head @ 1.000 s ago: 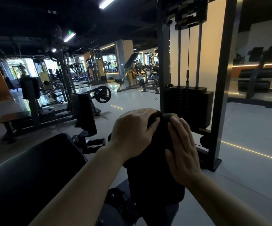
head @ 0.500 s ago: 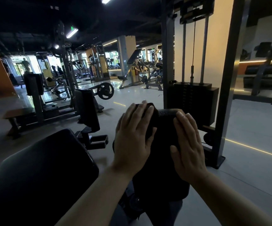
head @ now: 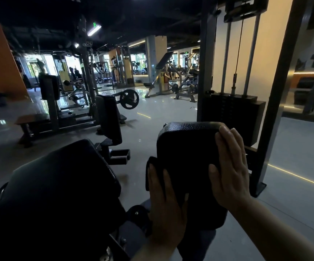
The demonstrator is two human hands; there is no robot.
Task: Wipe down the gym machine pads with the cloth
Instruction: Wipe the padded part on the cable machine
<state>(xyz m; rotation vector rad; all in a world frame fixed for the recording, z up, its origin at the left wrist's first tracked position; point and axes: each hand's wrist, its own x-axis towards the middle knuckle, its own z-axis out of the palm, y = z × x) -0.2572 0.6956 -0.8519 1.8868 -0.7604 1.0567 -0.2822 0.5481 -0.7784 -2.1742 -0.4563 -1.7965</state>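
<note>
An upright pad (head: 186,147) is standing at centre right, just in front of the person. The right hand (head: 231,172) is lying flat against the pad's right edge, its fingers (head: 225,134) reaching up to the top corner. The left hand (head: 166,206) is pressing a cloth (head: 151,166) against the pad's lower left edge. A larger pad (head: 58,185) is sitting to the left of both, nearer the camera. Behind the upright pad, a weight stack (head: 233,113) is hanging inside a frame (head: 276,95) standing on the floor (head: 293,147). Farther left and behind, a plate-loaded machine (head: 107,113) is standing, with other machines well beyond it.
</note>
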